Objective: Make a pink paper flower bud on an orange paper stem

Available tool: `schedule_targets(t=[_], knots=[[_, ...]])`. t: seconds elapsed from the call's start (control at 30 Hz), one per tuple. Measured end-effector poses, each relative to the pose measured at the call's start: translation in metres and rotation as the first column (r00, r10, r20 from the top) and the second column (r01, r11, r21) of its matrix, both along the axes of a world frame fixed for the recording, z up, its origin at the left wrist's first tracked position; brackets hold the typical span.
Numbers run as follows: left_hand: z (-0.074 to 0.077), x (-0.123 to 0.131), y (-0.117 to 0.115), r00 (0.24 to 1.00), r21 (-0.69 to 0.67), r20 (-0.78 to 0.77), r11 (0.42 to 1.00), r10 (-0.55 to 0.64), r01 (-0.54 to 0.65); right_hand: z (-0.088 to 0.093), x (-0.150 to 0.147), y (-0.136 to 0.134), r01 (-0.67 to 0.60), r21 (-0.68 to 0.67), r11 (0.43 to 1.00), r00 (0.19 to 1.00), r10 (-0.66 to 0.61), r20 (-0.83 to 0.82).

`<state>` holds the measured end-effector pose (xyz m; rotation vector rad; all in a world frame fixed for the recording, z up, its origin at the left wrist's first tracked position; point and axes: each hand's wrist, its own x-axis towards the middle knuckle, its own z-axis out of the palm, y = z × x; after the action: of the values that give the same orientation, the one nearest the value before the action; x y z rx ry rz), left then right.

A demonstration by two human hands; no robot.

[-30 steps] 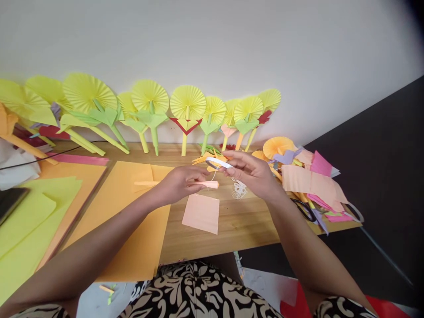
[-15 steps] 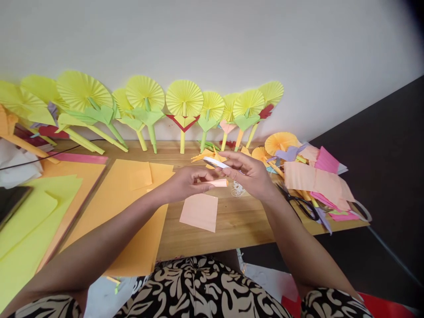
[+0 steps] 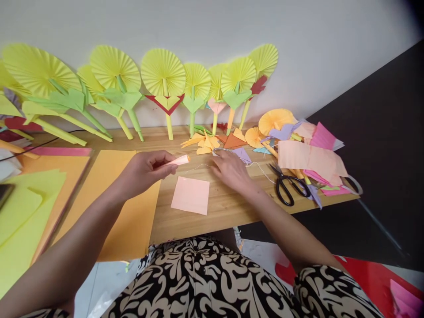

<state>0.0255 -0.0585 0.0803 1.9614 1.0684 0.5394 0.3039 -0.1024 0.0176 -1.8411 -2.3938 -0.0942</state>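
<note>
My left hand [image 3: 144, 170] is closed on a rolled pink paper tube [image 3: 180, 160], held a little above the wooden table [image 3: 232, 212]. My right hand [image 3: 230, 170] is down on the table with its fingers curled round a white tape roll [image 3: 219, 151], which is mostly hidden behind them. A thin white strip [image 3: 198, 166] runs from the tube's end to my right hand. Between and just in front of both hands lies a flat pink paper square [image 3: 191, 195].
Yellow paper fan flowers [image 3: 163, 73] lean along the wall. Black scissors [image 3: 288, 185] lie right of my right hand, beside a pile of coloured paper scraps [image 3: 308, 154]. Orange sheets [image 3: 126, 216] and yellow-green sheets [image 3: 23, 212] cover the left. The table ends near my lap.
My right hand has dropped from beside the tube to the table with the tape roll, drawing out a thin strip. My left hand has moved left with the tube. The view has tilted down.
</note>
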Motion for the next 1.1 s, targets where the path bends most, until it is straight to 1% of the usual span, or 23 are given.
schedule_targets(t=[0.07,0.13,0.23,0.33,0.4,0.47,0.53,0.57,0.63,0.67,0.7,0.77,0.8,0.87,0.93,0.97,1.03,1.1], knots=[[-0.001,0.001,-0.004,1.0,-0.006,0.0,1.0,0.02,-0.02,-0.006,-0.01,0.006,-0.033,-0.007,0.999,0.999,0.033,0.016],[0.0,0.002,-0.007,0.999,-0.01,0.013,0.999,0.033,-0.033,-0.005,-0.016,0.011,-0.046,-0.039,0.998,0.998,0.048,0.046],[0.002,0.002,-0.011,0.998,-0.018,0.049,0.999,0.04,-0.039,0.01,-0.013,0.014,-0.076,-0.091,0.993,0.992,0.085,0.092],[0.003,-0.004,-0.013,0.993,-0.057,0.108,0.997,0.048,-0.042,0.034,0.006,0.007,-0.097,-0.052,0.994,0.986,0.104,0.134],[0.002,-0.01,-0.012,0.986,-0.116,0.157,0.992,0.058,-0.04,0.048,0.026,-0.002,-0.073,0.006,0.997,0.987,0.071,0.147],[-0.002,-0.016,-0.01,0.975,-0.187,0.209,0.982,0.077,-0.037,0.059,0.048,-0.014,-0.059,-0.036,0.998,0.986,0.064,0.153],[-0.005,-0.019,-0.008,0.961,-0.25,0.258,0.967,0.102,-0.036,0.066,0.065,-0.025,0.004,-0.091,0.996,0.991,0.009,0.136],[-0.006,-0.019,-0.006,0.953,-0.276,0.281,0.961,0.111,-0.031,0.07,0.072,-0.03,0.063,-0.084,0.994,0.993,-0.054,0.107],[-0.005,-0.016,-0.004,0.938,-0.316,0.327,0.949,0.117,-0.008,0.077,0.078,-0.037,0.204,-0.005,0.979,0.979,-0.204,-0.012],[-0.003,-0.013,-0.003,0.929,-0.332,0.352,0.943,0.115,0.008,0.081,0.077,-0.039,0.25,0.028,0.968,0.963,-0.246,-0.105],[0.0,-0.009,-0.002,0.92,-0.346,0.377,0.938,0.111,0.028,0.085,0.074,-0.04,0.266,0.039,0.963,0.944,-0.252,-0.214],[0.008,0.0,-0.001,0.903,-0.362,0.419,0.929,0.094,0.072,0.091,0.062,-0.038,0.221,0.006,0.975,0.872,-0.195,-0.45],[0.012,0.005,-0.001,0.899,-0.363,0.432,0.927,0.077,0.096,0.093,0.054,-0.035,0.175,-0.025,0.984,0.812,-0.158,-0.562],[0.021,0.015,0.0,0.896,-0.351,0.443,0.925,0.029,0.143,0.095,0.036,-0.029,0.08,-0.082,0.993,0.666,-0.114,-0.738],[0.028,0.025,0.002,0.892,-0.324,0.451,0.931,-0.005,0.169,0.095,0.019,-0.023,0.001,-0.119,0.993,0.533,-0.102,-0.84],[0.03,0.029,0.004,0.886,-0.308,0.465,0.937,-0.005,0.167,0.094,0.012,-0.02,-0.039,-0.128,0.991,0.479,-0.094,-0.873],[0.031,0.036,0.008,0.871,-0.277,0.492,0.95,0.013,0.142,0.094,-0.001,-0.015,-0.116,-0.13,0.985,0.402,-0.073,-0.913],[0.029,0.039,0.014,0.865,-0.263,0.502,0.956,0.019,0.132,0.095,-0.01,-0.012,-0.183,-0.115,0.976,0.358,-0.042,-0.933]])
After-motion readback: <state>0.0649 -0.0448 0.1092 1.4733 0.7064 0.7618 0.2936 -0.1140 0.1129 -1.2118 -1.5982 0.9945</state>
